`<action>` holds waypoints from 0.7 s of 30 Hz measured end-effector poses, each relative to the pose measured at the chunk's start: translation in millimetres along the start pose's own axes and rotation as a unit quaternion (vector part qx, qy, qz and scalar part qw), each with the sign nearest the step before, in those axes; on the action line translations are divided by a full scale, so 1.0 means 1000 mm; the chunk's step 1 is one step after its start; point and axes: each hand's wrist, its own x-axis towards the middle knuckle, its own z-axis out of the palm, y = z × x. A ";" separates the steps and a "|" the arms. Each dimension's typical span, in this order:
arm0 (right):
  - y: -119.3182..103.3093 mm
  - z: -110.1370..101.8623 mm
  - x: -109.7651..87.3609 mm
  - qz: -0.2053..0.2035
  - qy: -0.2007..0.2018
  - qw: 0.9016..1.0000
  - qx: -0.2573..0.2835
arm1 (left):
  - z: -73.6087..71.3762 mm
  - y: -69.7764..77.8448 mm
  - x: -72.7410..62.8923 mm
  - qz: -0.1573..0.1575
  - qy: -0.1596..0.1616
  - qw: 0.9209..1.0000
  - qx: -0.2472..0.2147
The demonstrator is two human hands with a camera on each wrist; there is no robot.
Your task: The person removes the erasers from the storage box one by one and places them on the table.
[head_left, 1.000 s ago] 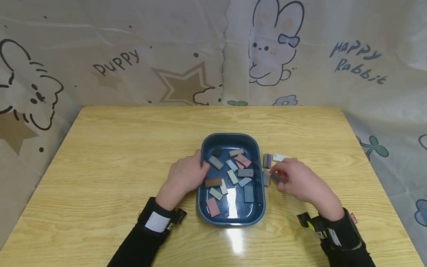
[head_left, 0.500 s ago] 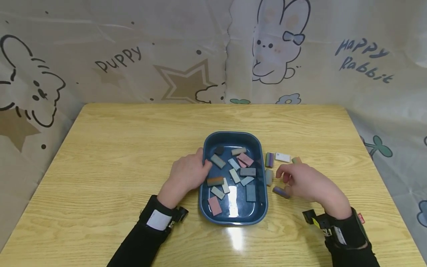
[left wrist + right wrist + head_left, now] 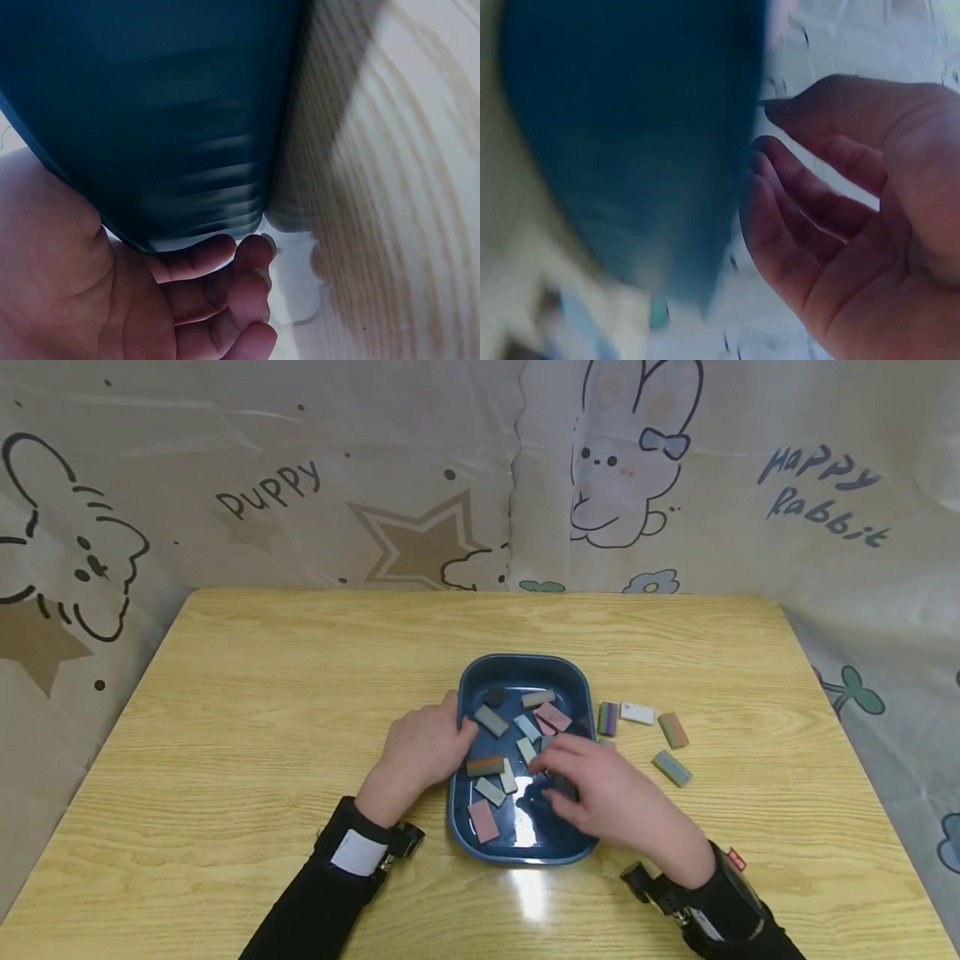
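Observation:
A dark blue rectangular tray [image 3: 525, 856] holds several small eraser-like blocks, among them a pink block [image 3: 483, 822], an orange-topped block [image 3: 485, 766] and a pale block [image 3: 490, 791]. My left hand [image 3: 420, 756] grips the tray's left rim, its thumb over the edge; the left wrist view shows the fingers curled beside the outer wall. Reaching across the right rim, my right hand [image 3: 600, 785] is over the inside of the tray. Its thumb and fingers stand apart in the right wrist view, with no block visible between them. Some blocks are hidden beneath this hand.
On the wooden table [image 3: 300, 693], right of the tray, lie a striped purple block [image 3: 607, 719], a white block [image 3: 637, 713], an orange-green block [image 3: 673, 730] and a blue-green block [image 3: 672, 768]. A patterned cloth [image 3: 337, 460] hangs behind.
My right hand has moved left from the loose blocks to over the tray, uncovering the blue-green block. A bluish-purple block near its thumb is out of sight now. My left hand stays on the rim.

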 end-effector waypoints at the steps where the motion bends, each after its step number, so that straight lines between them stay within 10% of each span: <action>1: -0.004 0.006 0.004 -0.023 -0.014 1.000 0.015 | 0.000 0.000 0.000 0.001 0.000 1.000 0.001; 10: -0.022 0.050 0.030 -0.086 -0.119 0.989 0.023 | -0.001 0.003 0.001 -0.001 0.001 1.000 0.021; 21: -0.024 0.060 0.037 -0.073 -0.129 0.988 -0.041 | 0.002 0.004 0.002 0.005 -0.002 1.000 0.013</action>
